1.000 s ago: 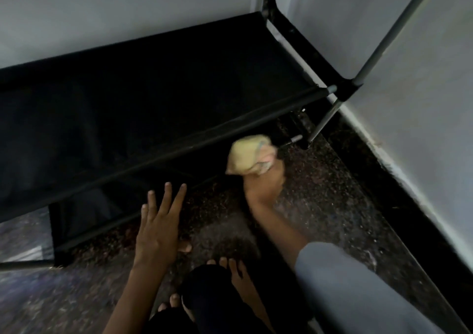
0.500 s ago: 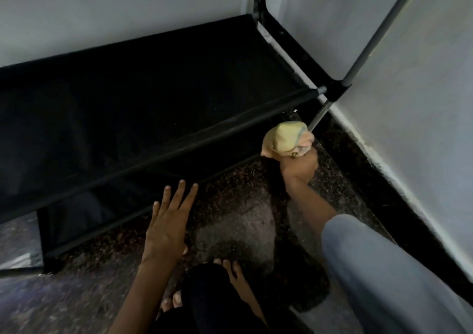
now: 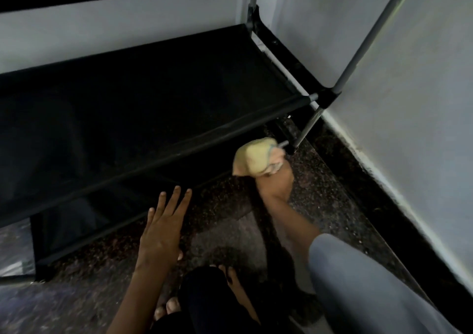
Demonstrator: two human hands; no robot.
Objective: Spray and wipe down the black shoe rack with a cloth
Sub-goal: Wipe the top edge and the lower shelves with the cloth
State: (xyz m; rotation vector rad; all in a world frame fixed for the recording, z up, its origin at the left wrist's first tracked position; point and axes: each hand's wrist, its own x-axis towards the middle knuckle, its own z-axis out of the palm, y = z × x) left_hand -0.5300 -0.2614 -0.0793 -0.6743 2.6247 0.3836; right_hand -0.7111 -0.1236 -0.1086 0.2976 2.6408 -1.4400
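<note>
The right hand (image 3: 275, 177) has its grip bunched tight around a yellow cloth (image 3: 256, 158), right of centre in the frame, pressed low against the bottom front bar of the black shoe rack (image 3: 153, 103) near its right leg (image 3: 307, 126). The left hand (image 3: 163, 228) is spread flat, fingers straight, near the floor (image 3: 320, 192) at lower centre and holding nothing. No spray bottle shows. Wiping seems under way on the lowest tier; whether the upper shelves are done cannot be told.
</note>
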